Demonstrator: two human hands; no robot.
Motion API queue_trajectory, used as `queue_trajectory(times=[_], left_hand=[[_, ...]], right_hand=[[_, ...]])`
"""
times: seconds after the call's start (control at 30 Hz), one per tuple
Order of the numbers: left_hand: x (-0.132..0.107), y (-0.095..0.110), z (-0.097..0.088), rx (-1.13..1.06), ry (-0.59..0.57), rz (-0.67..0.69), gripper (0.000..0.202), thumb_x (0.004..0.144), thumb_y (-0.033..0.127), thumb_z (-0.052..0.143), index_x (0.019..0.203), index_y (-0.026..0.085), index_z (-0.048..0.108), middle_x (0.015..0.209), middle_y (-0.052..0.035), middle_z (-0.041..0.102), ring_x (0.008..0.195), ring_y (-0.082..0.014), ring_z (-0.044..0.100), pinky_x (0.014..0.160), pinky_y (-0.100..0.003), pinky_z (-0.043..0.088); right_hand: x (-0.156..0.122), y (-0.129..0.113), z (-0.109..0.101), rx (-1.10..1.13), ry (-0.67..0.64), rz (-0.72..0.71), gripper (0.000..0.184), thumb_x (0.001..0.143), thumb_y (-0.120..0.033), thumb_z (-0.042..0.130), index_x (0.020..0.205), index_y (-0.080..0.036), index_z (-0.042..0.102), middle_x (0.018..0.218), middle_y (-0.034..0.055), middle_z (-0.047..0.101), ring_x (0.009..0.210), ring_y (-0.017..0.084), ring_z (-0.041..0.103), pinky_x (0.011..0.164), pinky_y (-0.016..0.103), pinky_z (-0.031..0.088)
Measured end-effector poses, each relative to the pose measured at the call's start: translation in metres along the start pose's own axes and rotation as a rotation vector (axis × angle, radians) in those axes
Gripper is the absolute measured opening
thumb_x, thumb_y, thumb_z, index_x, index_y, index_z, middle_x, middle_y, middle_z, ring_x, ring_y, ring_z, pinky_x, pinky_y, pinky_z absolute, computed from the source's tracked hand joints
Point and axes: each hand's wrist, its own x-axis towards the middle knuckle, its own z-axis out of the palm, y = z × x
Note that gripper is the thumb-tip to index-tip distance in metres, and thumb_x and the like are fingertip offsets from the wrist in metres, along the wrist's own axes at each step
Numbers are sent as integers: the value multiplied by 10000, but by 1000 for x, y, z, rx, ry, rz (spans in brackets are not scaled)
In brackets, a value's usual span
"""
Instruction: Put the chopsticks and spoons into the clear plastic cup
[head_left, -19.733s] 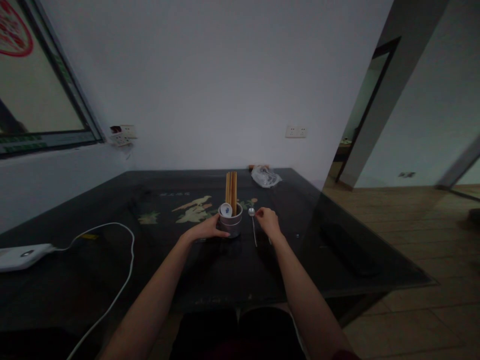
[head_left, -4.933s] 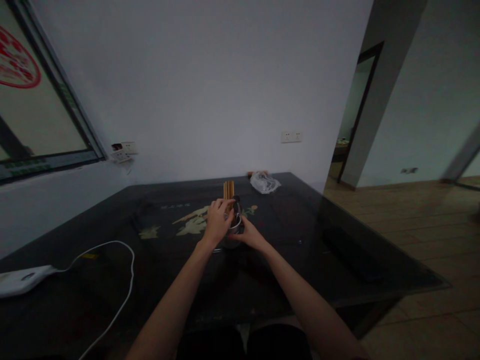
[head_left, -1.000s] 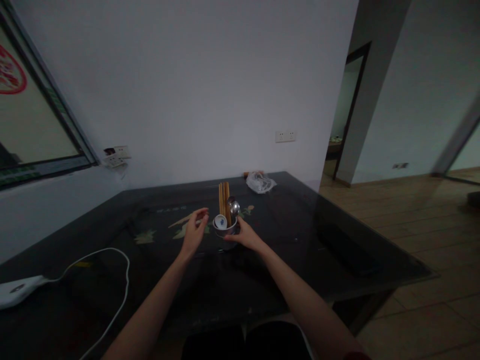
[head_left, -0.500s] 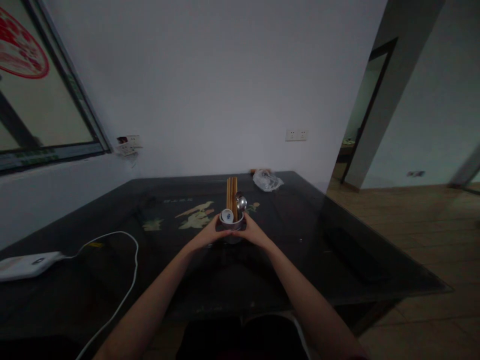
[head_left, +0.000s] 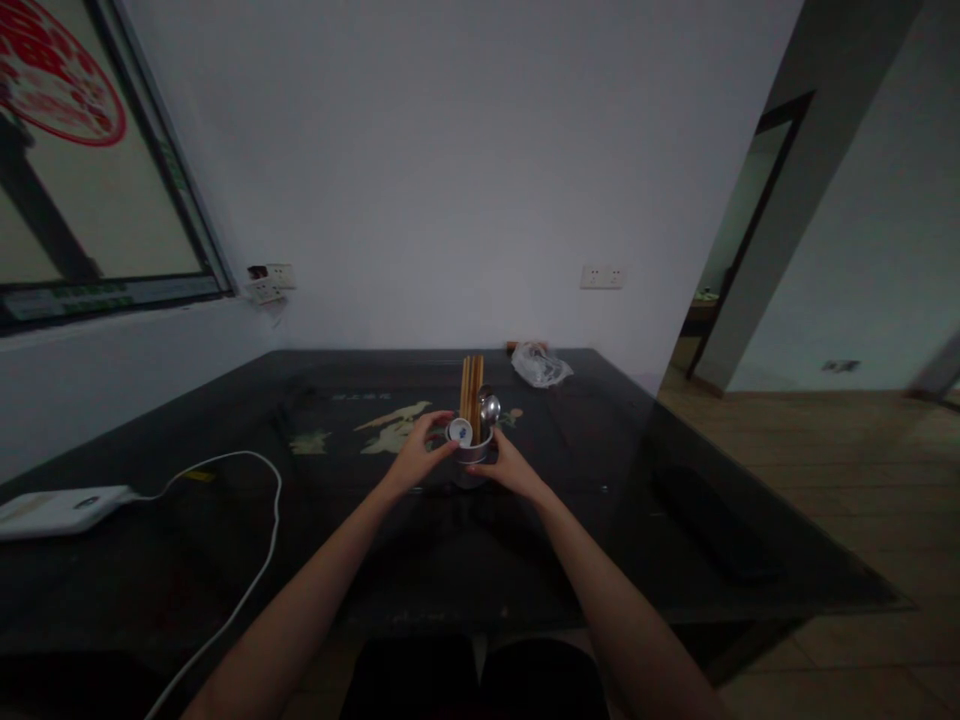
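A small metal cup [head_left: 474, 455] stands on the dark table [head_left: 570, 520] in front of me. Out of it rise several wooden chopsticks [head_left: 471, 384], a metal spoon [head_left: 489, 407] and a white ceramic spoon with a blue mark [head_left: 459, 432]. My left hand [head_left: 417, 459] cups the holder's left side, fingers curled up near the white spoon. Pressed against the cup's right side is my right hand [head_left: 507, 469], fingers wrapped round it.
A white power strip [head_left: 52, 510] with a white cable [head_left: 247, 560] lies at the table's left. A crumpled plastic bag [head_left: 540, 366] sits at the far edge. A flat dark object [head_left: 709, 522] lies on the right. A doorway opens at the right.
A second ago my left hand hovered open left of the cup; now it is closed against it. The right hand has stayed on the cup. The view has shifted slightly.
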Motion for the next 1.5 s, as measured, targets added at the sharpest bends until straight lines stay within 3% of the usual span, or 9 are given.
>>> queue_trajectory(times=[0.23, 0.4, 0.73, 1.0, 1.2, 1.3, 1.5], left_hand=[[-3, 2, 4, 158, 6, 127, 367, 860, 411, 534, 1158, 196, 552, 1195, -107, 527, 1143, -243, 503, 931, -410, 458], [-5, 2, 6, 283, -6, 177, 403, 882, 419, 505, 1220, 201, 531, 1227, -100, 491, 1202, -231, 445, 1053, -419, 353], [-9, 4, 11, 343, -67, 200, 481, 912, 458, 431, 1347, 253, 448, 1340, -90, 394, 1290, -240, 348, 1117, -419, 263], [-10, 0, 18, 255, -66, 147, 652, 858, 493, 513, 1427, 258, 301, 1384, -111, 340, 1324, -270, 311, 1115, -471, 248], [-5, -7, 12, -9, -114, -14, 918, 727, 419, 700, 1455, 221, 177, 1436, -171, 311, 1319, -310, 350, 1022, -482, 390], [-4, -10, 8, -103, -200, -110, 928, 693, 374, 737, 1438, 199, 212, 1431, -184, 344, 1294, -305, 395, 1014, -488, 403], [-5, -16, 7, -154, -340, -132, 750, 681, 337, 750, 1324, 162, 408, 1347, -164, 487, 1201, -287, 509, 1025, -489, 396]], right_hand=[[0, 0, -1, -13, 2, 23, 834, 564, -244, 809, 1304, -185, 427, 1236, 117, 574, 1130, 270, 550, 976, 425, 422], [1, 2, -1, -3, 1, 9, 833, 563, -247, 810, 1302, -191, 432, 1246, 111, 570, 1121, 264, 555, 982, 425, 417], [1, 1, -1, -9, 5, -34, 810, 573, -268, 810, 1291, -184, 445, 1246, 114, 567, 1141, 262, 538, 995, 430, 407], [0, 0, -1, -23, 2, -23, 778, 585, -280, 807, 1274, -183, 459, 1226, 108, 585, 1112, 259, 557, 973, 420, 426], [-1, -1, -2, -18, 12, -8, 776, 571, -289, 818, 1258, -195, 468, 1202, 101, 600, 1083, 260, 574, 958, 423, 437], [0, 1, -2, -10, -5, -29, 788, 569, -292, 823, 1261, -190, 460, 1208, 105, 597, 1099, 262, 568, 971, 426, 430], [0, 6, -1, -14, -2, -11, 845, 558, -297, 822, 1295, -181, 427, 1265, 127, 557, 1156, 272, 534, 1001, 434, 402]])
